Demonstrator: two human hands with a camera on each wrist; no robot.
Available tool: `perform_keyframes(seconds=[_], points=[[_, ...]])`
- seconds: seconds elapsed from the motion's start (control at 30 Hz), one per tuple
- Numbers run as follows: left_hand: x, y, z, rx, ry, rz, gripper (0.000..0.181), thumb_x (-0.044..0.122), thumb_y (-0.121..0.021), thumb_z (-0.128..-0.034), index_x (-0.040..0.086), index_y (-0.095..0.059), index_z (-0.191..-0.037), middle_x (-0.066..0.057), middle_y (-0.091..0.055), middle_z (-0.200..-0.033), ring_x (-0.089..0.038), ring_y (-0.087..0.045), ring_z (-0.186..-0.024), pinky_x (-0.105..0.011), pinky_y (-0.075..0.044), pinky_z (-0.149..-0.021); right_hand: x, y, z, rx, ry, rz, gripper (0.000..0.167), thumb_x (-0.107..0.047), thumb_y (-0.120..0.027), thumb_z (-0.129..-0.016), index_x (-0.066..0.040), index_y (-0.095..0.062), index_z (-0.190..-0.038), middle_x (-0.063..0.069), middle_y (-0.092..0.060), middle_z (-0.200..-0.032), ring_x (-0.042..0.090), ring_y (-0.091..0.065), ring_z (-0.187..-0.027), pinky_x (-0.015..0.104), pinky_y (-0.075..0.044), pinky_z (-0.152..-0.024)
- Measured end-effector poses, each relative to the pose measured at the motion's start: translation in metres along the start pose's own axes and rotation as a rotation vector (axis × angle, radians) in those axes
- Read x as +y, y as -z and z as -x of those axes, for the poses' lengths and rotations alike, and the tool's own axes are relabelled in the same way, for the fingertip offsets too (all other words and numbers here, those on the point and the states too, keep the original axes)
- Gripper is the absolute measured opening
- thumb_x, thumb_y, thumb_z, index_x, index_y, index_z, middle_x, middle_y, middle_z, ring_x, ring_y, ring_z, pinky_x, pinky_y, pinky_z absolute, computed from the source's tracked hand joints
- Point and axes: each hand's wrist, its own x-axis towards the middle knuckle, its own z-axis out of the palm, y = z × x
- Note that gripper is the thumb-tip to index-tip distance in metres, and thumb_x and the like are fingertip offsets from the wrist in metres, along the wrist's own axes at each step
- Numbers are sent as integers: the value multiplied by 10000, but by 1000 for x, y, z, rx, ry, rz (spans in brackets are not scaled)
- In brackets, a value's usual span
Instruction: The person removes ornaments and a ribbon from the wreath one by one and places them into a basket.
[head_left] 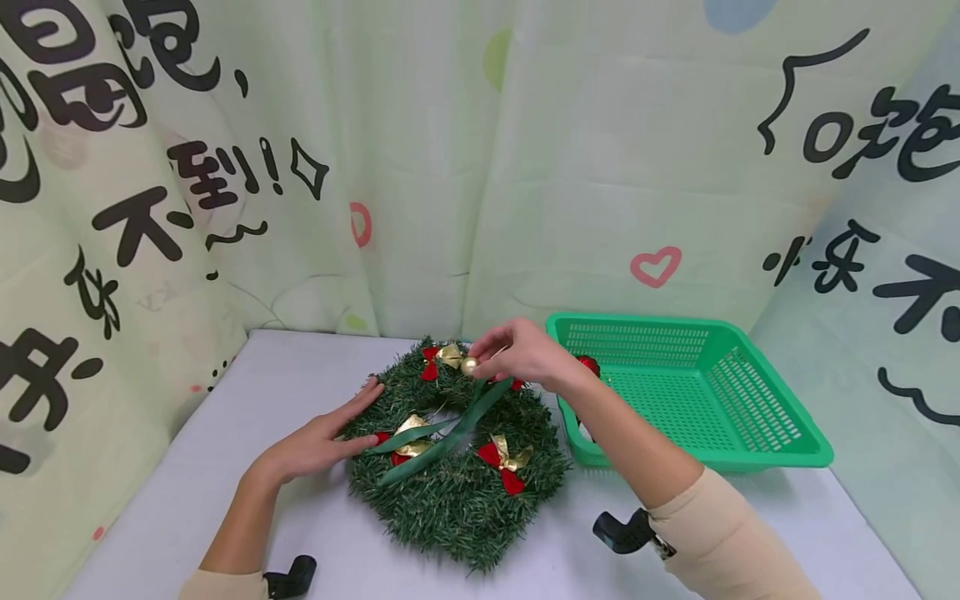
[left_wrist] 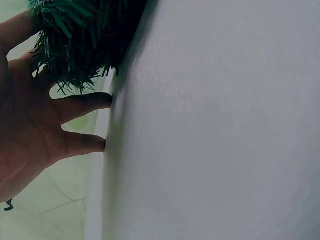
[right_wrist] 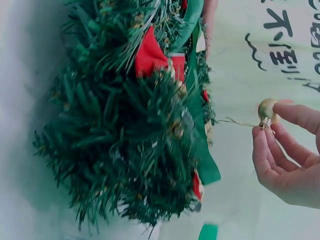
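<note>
A green wreath (head_left: 457, 517) lies on the white table, dressed with red and gold bows (head_left: 504, 462) and a long green ribbon (head_left: 450, 446). My right hand (head_left: 525, 357) pinches a small gold ball ornament (right_wrist: 268, 107) above the wreath's far side; a thin gold string trails from its cap toward the greenery in the right wrist view. On the wreath's left side rests my left hand (head_left: 322, 442), its fingers spread. The left wrist view shows that hand (left_wrist: 30, 115) with fingers against the greenery and two fingertips at the tabletop.
A green plastic basket (head_left: 750, 458) stands to the right of the wreath, partly behind my right forearm. Something red (head_left: 589, 364) shows at its left end. Printed curtains hang behind and at both sides of the white table (head_left: 300, 367).
</note>
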Motion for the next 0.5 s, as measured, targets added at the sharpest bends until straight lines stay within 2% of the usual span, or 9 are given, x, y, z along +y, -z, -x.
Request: perform_keyframes(seconds=[0.17, 0.4, 0.5], points=[[0, 1, 0, 0, -2, -3, 811, 417, -610, -1054, 261, -137, -1694, -54, -24, -1767, -420, -115, -1598, -696, -201, -1228, 11, 12, 7, 24, 3, -15, 232, -192, -843, -883, -119, -792, -1097, 69, -758, -1044, 441, -700, -984, 412, -598, -799], [1, 0, 1, 2, 0, -12, 810, 415, -609, -1054, 256, -138, -1694, -56, -21, -1767, -421, -116, -1598, -695, -200, -1229, 28, 30, 17, 54, 7, -5, 247, -176, -831, -891, -97, -789, -1121, 85, -754, -1101, 271, -716, -961, 347, -603, -831], [1, 0, 1, 4, 1, -11, 808, 407, -608, -1056, 256, -136, -1694, -55, -19, -1767, -420, -109, -1600, -696, -197, -1229, 36, 36, 21, 68, -8, 7, 248, -193, -833, -893, -97, -788, -1118, 92, -735, -1124, 252, -699, -966, 361, -600, -842]])
